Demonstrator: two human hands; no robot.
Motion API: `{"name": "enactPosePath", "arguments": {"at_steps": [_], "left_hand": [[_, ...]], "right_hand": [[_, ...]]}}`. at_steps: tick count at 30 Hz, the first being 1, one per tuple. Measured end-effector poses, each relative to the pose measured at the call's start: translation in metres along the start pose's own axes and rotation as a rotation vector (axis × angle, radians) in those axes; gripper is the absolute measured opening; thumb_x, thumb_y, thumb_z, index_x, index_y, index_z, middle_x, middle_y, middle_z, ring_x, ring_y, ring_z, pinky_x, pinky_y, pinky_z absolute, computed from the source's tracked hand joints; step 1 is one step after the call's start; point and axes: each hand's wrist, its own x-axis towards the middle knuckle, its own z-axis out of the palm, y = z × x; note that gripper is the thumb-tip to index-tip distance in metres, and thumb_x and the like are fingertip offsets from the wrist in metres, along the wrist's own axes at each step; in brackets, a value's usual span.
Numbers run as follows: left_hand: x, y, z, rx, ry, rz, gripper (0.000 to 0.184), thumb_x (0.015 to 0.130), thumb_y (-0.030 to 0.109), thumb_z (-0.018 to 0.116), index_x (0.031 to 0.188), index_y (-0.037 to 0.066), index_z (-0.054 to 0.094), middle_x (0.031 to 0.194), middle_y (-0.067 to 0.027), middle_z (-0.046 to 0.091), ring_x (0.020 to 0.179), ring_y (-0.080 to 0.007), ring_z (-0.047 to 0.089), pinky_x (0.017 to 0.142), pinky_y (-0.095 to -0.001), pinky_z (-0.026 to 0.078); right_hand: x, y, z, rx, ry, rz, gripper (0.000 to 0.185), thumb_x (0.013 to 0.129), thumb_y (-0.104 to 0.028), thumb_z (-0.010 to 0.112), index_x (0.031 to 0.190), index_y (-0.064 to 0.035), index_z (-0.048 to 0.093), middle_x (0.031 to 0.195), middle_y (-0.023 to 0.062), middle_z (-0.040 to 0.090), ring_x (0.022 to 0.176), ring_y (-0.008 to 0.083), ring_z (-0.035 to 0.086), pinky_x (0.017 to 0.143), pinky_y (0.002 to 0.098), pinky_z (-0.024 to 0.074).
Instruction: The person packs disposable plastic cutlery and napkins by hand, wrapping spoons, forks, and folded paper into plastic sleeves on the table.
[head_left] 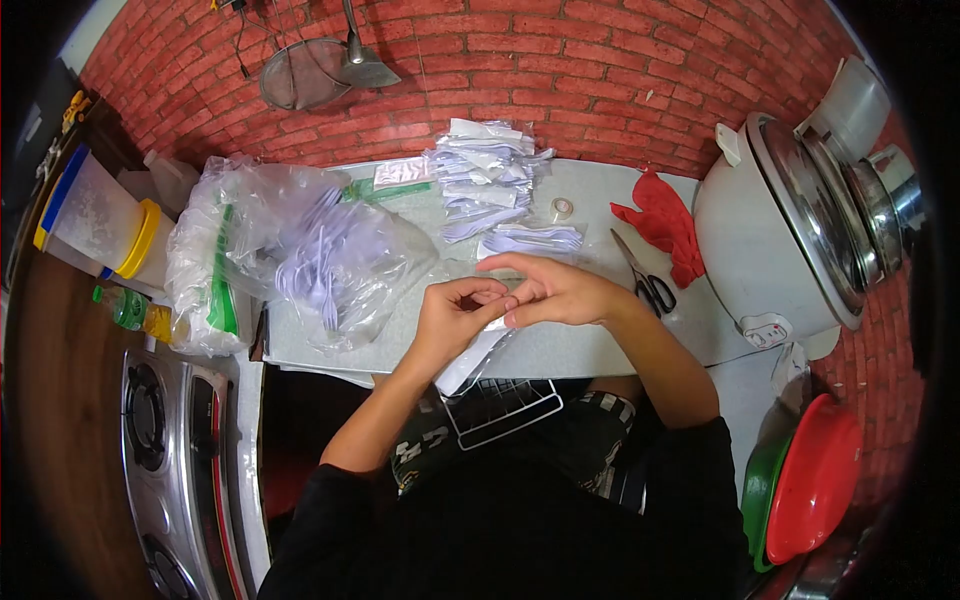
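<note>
Both hands meet over the front of the table around a narrow white packet (474, 362), which looks like a clear plastic sleeve with something white inside. My left hand (452, 318) pinches its upper end, fingers closed. Thumb and fingertips of my right hand (562, 290) come together at the same end, with the index finger stretched out; the exact contact is partly hidden. Just beyond lie wrapped white plastic forks (532, 239) and a tall pile of similar packets (485, 180). To the left, loose white plastic forks (322, 262) spill from a large clear plastic bag (385, 290).
Black-handled scissors (645, 275), a tape roll (561, 209) and a red cloth (665, 225) lie right. A white rice cooker (745, 230) stands beyond. A gas stove (180, 460) is at left, red (820, 480) and green basins (757, 500) at lower right.
</note>
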Motion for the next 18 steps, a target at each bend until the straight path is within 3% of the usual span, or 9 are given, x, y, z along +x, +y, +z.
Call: {"name": "enactPosePath", "arguments": {"at_steps": [4,6,9,18], "left_hand": [[0.001,-0.003,0.0,0.018,0.022,0.012,0.016,0.08,0.001,0.069,0.095,-0.005,0.066,0.086,-0.0088,0.067,0.077,-0.0108,0.062,0.069,-0.0224,0.05],[0.001,-0.005,-0.001,0.028,0.026,-0.001,0.015,0.081,0.002,0.068,0.095,-0.006,0.066,0.085,-0.0086,0.067,0.077,-0.0106,0.062,0.069,-0.0228,0.05],[0.001,-0.005,-0.001,0.015,0.017,-0.002,0.014,0.083,0.002,0.067,0.094,-0.006,0.066,0.085,-0.0082,0.067,0.078,-0.0101,0.061,0.069,-0.0231,0.049],[0.0,0.001,0.004,0.089,0.054,0.129,0.01,0.082,0.005,0.068,0.088,-0.002,0.068,0.08,-0.0064,0.066,0.071,-0.0101,0.062,0.061,-0.0222,0.049]], "right_hand": [[-0.003,-0.002,-0.007,0.014,-0.017,0.03,0.066,0.084,0.003,0.059,0.141,-0.0059,0.027,0.085,0.0058,0.062,0.082,0.0085,0.057,0.075,0.0259,0.046],[-0.003,0.0,-0.011,-0.106,0.077,-0.013,0.064,0.081,0.0,0.062,0.138,-0.0069,0.032,0.085,0.0061,0.063,0.078,0.0101,0.057,0.066,0.0242,0.045],[-0.001,0.001,-0.009,-0.184,0.078,-0.011,0.067,0.08,-0.001,0.063,0.139,-0.0089,0.031,0.09,0.0073,0.062,0.079,0.0111,0.058,0.064,0.026,0.0463],[0.006,0.006,-0.002,-0.181,0.017,0.114,0.071,0.084,-0.012,0.061,0.144,-0.0118,0.022,0.098,0.0099,0.061,0.085,0.0181,0.063,0.069,0.0298,0.0497]]}}
